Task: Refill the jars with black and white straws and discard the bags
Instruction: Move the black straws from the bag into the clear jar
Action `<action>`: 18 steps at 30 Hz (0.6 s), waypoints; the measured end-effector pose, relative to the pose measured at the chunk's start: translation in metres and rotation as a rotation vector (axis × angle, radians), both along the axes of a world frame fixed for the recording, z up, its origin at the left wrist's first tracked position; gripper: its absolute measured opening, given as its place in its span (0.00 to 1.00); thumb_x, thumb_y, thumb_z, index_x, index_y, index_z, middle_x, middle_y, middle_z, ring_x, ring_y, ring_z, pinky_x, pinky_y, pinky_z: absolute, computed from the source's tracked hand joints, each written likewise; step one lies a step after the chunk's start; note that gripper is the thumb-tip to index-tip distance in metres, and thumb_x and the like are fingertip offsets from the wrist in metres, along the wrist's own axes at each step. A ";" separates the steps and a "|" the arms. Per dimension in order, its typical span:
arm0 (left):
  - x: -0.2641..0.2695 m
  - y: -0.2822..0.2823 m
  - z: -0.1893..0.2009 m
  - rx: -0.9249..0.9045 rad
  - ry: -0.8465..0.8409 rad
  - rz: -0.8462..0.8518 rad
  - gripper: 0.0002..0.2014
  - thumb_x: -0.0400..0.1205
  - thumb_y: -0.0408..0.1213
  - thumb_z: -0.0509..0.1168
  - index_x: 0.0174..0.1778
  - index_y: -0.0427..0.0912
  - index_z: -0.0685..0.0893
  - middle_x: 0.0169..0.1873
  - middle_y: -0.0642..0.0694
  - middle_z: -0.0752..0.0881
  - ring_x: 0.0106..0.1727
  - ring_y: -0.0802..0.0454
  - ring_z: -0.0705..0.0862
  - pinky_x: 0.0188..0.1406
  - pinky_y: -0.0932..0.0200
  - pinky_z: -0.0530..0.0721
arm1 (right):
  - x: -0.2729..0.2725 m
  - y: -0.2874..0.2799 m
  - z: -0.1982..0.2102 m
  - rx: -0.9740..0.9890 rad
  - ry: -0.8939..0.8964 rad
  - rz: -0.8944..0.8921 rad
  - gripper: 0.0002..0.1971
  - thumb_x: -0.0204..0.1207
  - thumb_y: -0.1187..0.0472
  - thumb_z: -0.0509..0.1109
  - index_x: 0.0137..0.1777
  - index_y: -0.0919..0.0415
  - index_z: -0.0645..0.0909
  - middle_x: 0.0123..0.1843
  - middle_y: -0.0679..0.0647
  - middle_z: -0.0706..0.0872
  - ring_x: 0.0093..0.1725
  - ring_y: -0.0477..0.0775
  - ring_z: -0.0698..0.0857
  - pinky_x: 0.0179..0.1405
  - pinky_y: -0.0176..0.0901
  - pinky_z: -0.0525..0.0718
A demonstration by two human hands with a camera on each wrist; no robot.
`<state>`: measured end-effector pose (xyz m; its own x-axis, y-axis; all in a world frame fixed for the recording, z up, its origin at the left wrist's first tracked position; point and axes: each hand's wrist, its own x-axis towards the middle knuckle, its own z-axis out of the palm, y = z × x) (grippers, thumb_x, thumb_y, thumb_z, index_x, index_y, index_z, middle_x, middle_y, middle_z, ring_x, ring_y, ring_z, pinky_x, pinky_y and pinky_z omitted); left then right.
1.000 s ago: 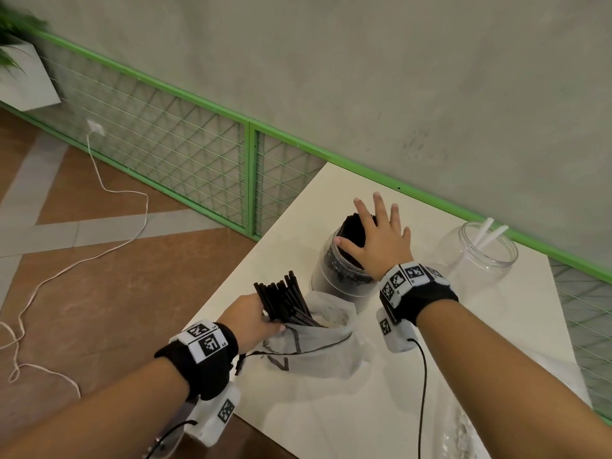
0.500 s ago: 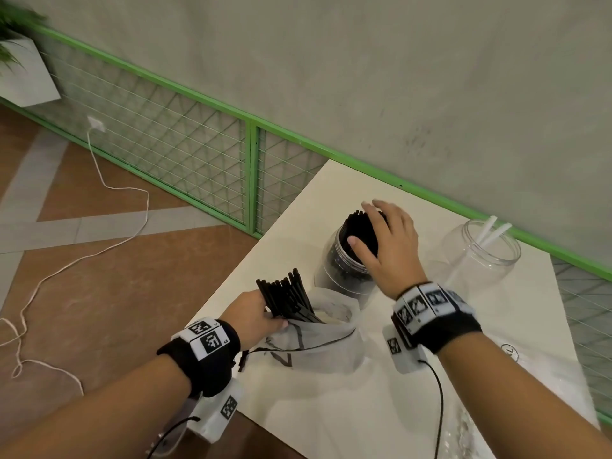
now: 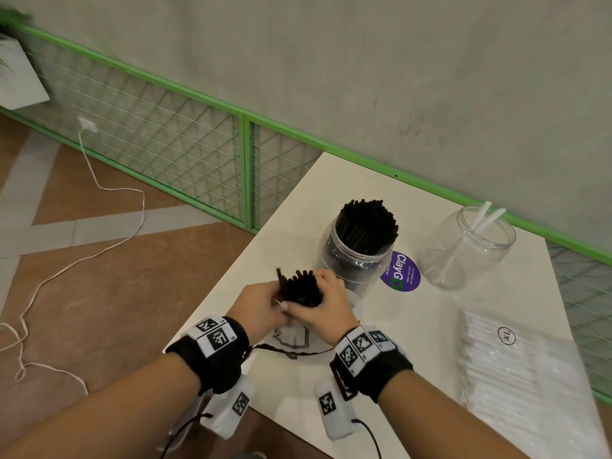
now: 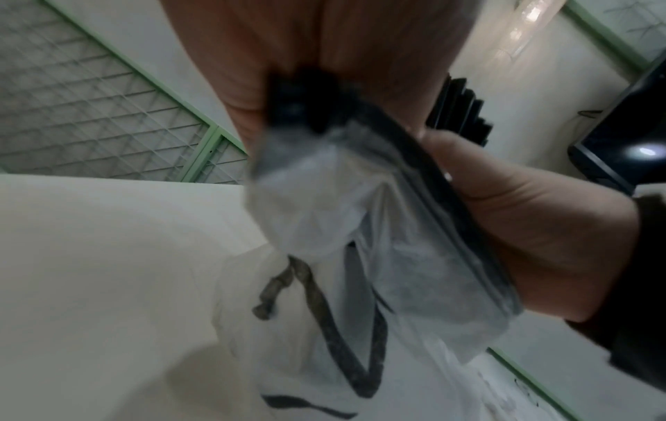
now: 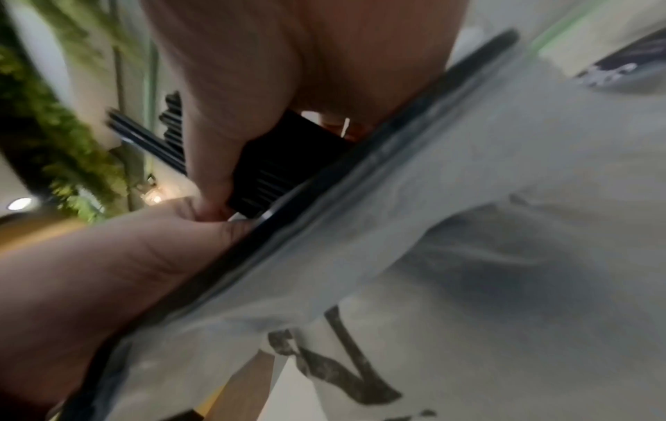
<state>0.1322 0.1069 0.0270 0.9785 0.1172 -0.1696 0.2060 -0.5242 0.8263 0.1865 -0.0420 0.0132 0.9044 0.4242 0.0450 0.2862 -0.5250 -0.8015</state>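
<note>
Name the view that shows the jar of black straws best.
The head view: the jar of black straws stands whole and sharp on the table. The left wrist view catches only some dark straw ends; the right wrist view shows none of it.

Black straws (image 3: 299, 288), white table (image 3: 414, 319), purple sticker (image 3: 401, 271).

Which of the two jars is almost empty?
The clear jar at the far right, holding only two white straws. The other jar, nearer both hands, is packed with black straws.

The head view looks down and forward over the surface (image 3: 414, 342) from above, while both wrist views sit close under the hands, sharing the bag (image 4: 324, 228) and black straws (image 5: 274, 159).
</note>
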 end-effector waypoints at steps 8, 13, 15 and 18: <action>-0.006 0.002 -0.002 -0.190 -0.019 0.070 0.28 0.68 0.29 0.77 0.59 0.54 0.77 0.40 0.49 0.87 0.33 0.63 0.82 0.32 0.74 0.78 | -0.002 -0.001 0.018 0.315 0.230 -0.084 0.09 0.69 0.59 0.78 0.48 0.58 0.87 0.43 0.52 0.90 0.48 0.48 0.87 0.52 0.45 0.84; -0.008 0.005 -0.006 -0.142 -0.040 0.079 0.24 0.70 0.26 0.74 0.57 0.54 0.79 0.40 0.50 0.86 0.33 0.65 0.82 0.31 0.73 0.79 | 0.003 -0.033 0.038 0.519 0.209 -0.254 0.07 0.71 0.65 0.78 0.47 0.64 0.86 0.41 0.48 0.90 0.45 0.42 0.88 0.48 0.34 0.85; -0.009 0.004 -0.008 -0.142 -0.034 0.065 0.23 0.71 0.25 0.73 0.57 0.53 0.80 0.40 0.49 0.86 0.32 0.65 0.81 0.29 0.72 0.80 | 0.001 -0.043 0.026 0.487 0.216 -0.289 0.08 0.70 0.66 0.78 0.48 0.68 0.86 0.43 0.54 0.90 0.47 0.48 0.88 0.50 0.38 0.85; -0.011 0.002 -0.011 -0.116 -0.024 0.021 0.22 0.71 0.26 0.73 0.56 0.53 0.80 0.42 0.49 0.85 0.34 0.61 0.81 0.31 0.71 0.81 | -0.007 -0.051 -0.007 0.417 0.257 -0.341 0.11 0.66 0.62 0.80 0.46 0.66 0.86 0.43 0.56 0.90 0.46 0.52 0.88 0.50 0.44 0.86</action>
